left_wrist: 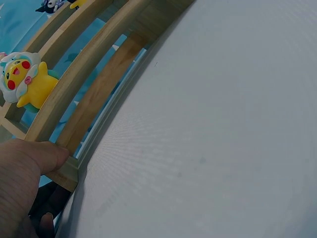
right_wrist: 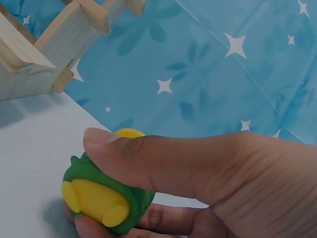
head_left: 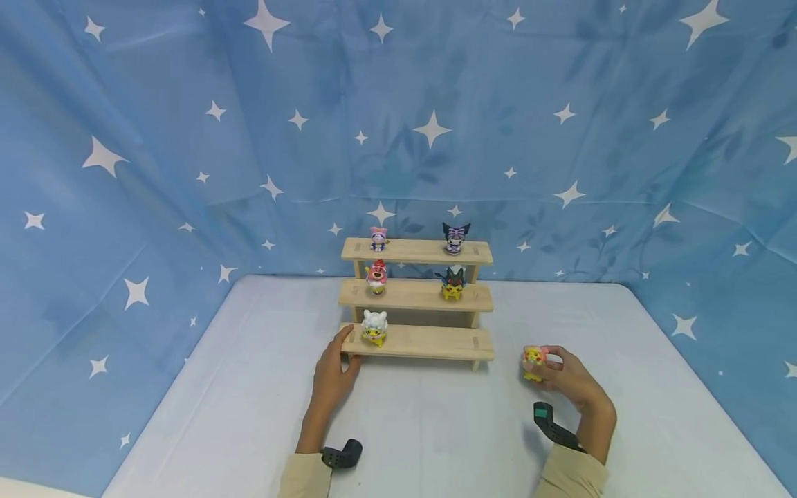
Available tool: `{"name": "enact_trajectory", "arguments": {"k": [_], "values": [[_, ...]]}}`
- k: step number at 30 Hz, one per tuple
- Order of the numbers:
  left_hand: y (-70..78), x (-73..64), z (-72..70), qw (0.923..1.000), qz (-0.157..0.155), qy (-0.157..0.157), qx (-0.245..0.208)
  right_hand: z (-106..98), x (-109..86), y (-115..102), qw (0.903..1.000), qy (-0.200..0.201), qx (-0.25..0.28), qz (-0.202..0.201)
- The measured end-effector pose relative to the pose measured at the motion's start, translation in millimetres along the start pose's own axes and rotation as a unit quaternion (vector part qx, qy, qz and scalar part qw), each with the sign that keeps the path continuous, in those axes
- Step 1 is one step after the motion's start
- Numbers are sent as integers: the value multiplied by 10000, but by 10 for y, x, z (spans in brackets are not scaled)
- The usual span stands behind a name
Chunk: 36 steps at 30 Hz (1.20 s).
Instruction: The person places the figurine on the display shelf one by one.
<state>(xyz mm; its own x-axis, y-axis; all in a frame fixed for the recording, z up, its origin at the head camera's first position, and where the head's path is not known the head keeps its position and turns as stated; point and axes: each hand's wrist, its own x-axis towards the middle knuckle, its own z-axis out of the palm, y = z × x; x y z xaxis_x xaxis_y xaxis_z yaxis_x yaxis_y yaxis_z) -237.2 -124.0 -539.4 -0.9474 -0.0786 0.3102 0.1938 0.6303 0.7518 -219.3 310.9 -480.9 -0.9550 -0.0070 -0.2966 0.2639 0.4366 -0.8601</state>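
Observation:
My left hand (head_left: 333, 373) grips the left end of the lowest step of a three-step wooden display stand (head_left: 429, 340). Its thumb (left_wrist: 52, 154) lies against the wood in the left wrist view. Close beside that hand, a yellow Pikachu figurine with a white hood (head_left: 375, 328) stands on the lowest step. Off the stand's right side, my right hand (head_left: 569, 377) pinches a yellow figurine with pink on its head (head_left: 533, 361). The right wrist view shows this figurine's green underside and yellow feet (right_wrist: 96, 201) between thumb and fingers; its face is hidden there.
The middle step holds a pink bear figurine (head_left: 376, 278) and a yellow figurine with a black hood (head_left: 453, 283). On the top step stand a small pink-and-blue figurine (head_left: 378, 239) and a black-hooded one (head_left: 456, 238). A white table (head_left: 423, 429) meets a blue starry cloth (head_left: 398, 138) behind.

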Motion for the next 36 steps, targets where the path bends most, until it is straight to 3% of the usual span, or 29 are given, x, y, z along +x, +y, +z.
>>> {"name": "enact_trajectory", "arguments": {"k": [9,18,27,36], "values": [[-5,5,-4,10000,-1,-34,-6,18,24,-12,9981,55,334,-512],[12,4,-8,9999,-110,-114,-18,23,16,-75,9854,-93,1087,-1305],[-9,-3,-6,10000,-16,-34,-15,55,58,-80,9816,-276,1097,-1536],[-19,9,-2,9998,-145,-142,-52,102,90,-151,9801,-463,1046,-1624]]}}
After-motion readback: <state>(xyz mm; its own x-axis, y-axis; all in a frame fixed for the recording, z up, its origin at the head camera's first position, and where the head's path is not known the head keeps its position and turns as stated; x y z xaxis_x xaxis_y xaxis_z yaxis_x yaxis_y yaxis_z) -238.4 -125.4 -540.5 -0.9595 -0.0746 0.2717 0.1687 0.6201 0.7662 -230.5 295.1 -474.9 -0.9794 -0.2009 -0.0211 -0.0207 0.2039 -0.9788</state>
